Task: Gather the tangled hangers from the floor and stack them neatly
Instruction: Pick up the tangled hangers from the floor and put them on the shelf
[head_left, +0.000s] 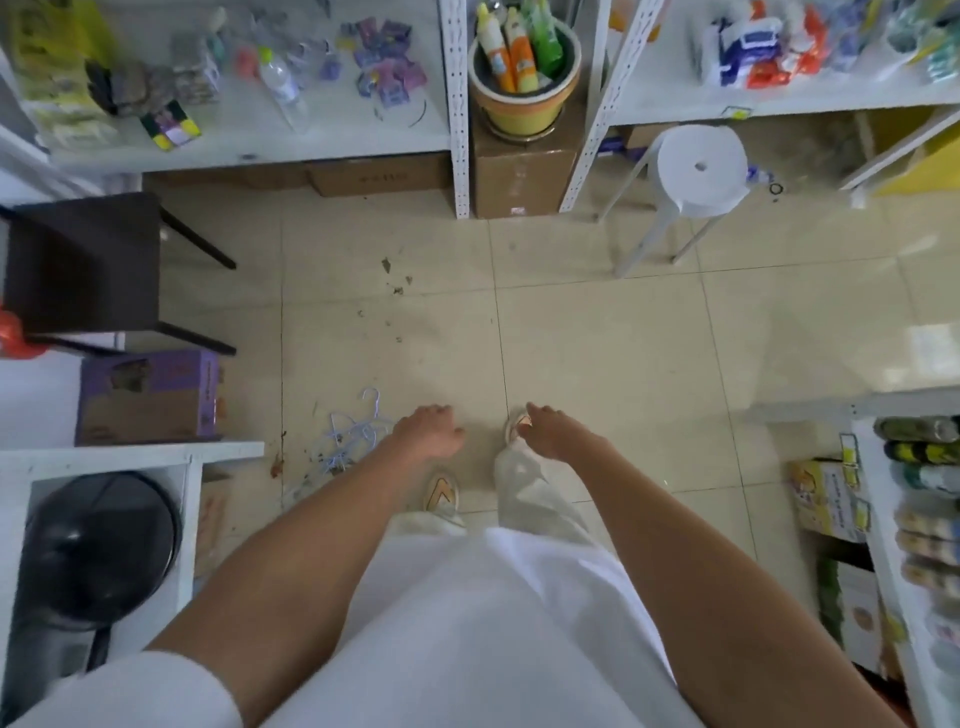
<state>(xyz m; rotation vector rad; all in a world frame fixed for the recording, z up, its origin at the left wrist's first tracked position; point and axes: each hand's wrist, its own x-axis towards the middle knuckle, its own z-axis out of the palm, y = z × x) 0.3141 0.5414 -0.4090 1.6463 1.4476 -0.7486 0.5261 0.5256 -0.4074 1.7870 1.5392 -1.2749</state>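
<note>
A tangle of thin pale lilac hangers (349, 435) lies on the tiled floor at the lower left, close to a white shelf unit. My left hand (428, 432) hangs just to the right of the tangle, fingers loosely curled, holding nothing; my forearm covers part of the pile. My right hand (545, 427) is further right, above my right shoe, fingers relaxed and empty. Both arms stretch down in front of my white clothes.
A purple cardboard box (148, 397) and a dark chair (85, 267) stand left of the hangers. A white stool (698, 163) stands at the back right. White shelves with goods line the back, left and right. Dirt specks dot the floor tiles (597, 338).
</note>
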